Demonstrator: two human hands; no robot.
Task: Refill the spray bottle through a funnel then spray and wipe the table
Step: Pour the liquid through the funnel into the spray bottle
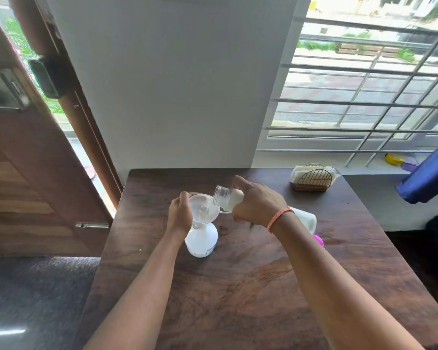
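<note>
A white spray bottle (201,242) without its head stands on the dark wooden table (250,286). A clear funnel (204,207) sits in its neck, and my left hand (180,215) grips the funnel's rim. My right hand (257,203) holds a clear refill bottle (228,197) tilted with its mouth over the funnel; whitish liquid fills the bottle's lower part. Behind my right wrist lie a white object (307,218) and a pink piece (318,239), both mostly hidden.
A napkin holder (313,178) with white napkins stands at the table's far right corner. A white wall rises behind the table, a barred window to the right, a wooden door to the left. A blue cloth (426,176) hangs at the right edge.
</note>
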